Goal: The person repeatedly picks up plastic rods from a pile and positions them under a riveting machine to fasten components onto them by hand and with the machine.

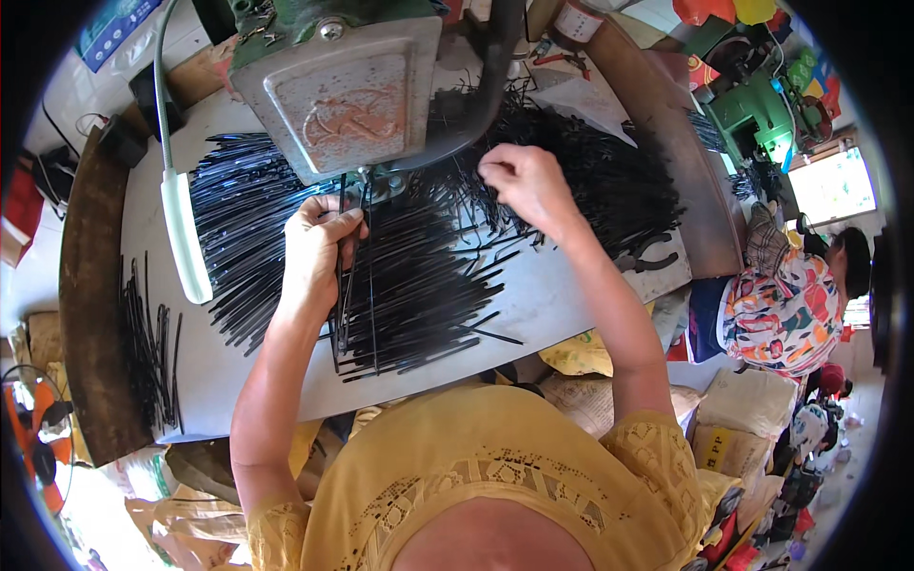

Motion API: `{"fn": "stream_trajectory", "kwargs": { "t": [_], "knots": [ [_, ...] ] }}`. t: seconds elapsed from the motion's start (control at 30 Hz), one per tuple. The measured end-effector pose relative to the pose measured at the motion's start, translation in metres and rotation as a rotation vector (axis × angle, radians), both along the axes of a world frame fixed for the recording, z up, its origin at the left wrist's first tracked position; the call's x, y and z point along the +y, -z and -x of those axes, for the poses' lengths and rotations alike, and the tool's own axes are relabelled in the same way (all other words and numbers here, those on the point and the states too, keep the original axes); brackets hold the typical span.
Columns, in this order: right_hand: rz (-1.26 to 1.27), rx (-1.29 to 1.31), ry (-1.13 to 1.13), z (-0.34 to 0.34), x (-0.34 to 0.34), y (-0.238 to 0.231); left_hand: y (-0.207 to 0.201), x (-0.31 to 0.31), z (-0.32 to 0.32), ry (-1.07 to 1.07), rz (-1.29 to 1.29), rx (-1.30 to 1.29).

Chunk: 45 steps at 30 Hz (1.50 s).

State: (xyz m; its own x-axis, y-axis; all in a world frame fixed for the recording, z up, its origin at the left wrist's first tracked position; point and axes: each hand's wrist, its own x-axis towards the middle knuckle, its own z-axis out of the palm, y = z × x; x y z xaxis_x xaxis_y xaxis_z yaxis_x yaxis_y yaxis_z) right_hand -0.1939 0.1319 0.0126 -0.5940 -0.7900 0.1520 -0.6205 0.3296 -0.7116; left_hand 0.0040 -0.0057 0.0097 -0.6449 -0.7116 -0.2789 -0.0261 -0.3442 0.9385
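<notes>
1. The left hand is pinching a few black rods upright under the grey machine head.
2. The right hand is closing narrowly on rods from the right-hand pile.
3. She is best feeding them straight, ends aligned.

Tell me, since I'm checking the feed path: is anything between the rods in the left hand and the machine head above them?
Nothing visible blocks them. The left hand holds a few thin black rods upright, their tips right under the grey machine head. The right hand is off to the side, on the rod pile.
</notes>
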Motion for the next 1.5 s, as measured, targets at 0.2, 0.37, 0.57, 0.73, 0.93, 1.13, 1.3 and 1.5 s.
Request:
{"fn": "stream_trajectory", "kwargs": {
  "t": [0.2, 0.37, 0.57, 0.73, 0.93, 1.13, 1.3, 1.5],
  "knots": [
    [-0.086, 0.255, 0.007, -0.004, -0.008, -0.002, -0.007, -0.004, -0.009, 0.025, 0.009, 0.026],
    [-0.218, 0.527, -0.018, -0.013, -0.029, 0.005, -0.025, -0.034, -0.070, 0.127, 0.369, -0.349],
    [-0.320, 0.504, -0.002, -0.009, -0.037, 0.007, -0.027, -0.060, -0.140, 0.108, 1.356, -1.319],
    [-0.290, 0.385, 0.034, -0.008, -0.034, 0.009, -0.020, -0.018, -0.081, 0.191, 1.439, -0.649],
    [-0.055, 0.191, 0.093, -0.012, -0.028, 0.001, 0.017, 0.024, -0.003, 0.301, 1.537, -0.443],
    [0.126, -0.457, 0.061, -0.004, -0.014, -0.004, 0.038, 0.013, 0.005, 0.299, 1.577, -0.345],
    [0.115, -0.623, -0.069, -0.009, -0.012, 0.000, 0.032, 0.012, 0.002, 0.271, 1.381, -0.343],
    [0.056, -0.619, -0.207, -0.020, -0.014, -0.001, 0.017, 0.010, -0.009, 0.240, 1.228, -0.302]
  ]
}}
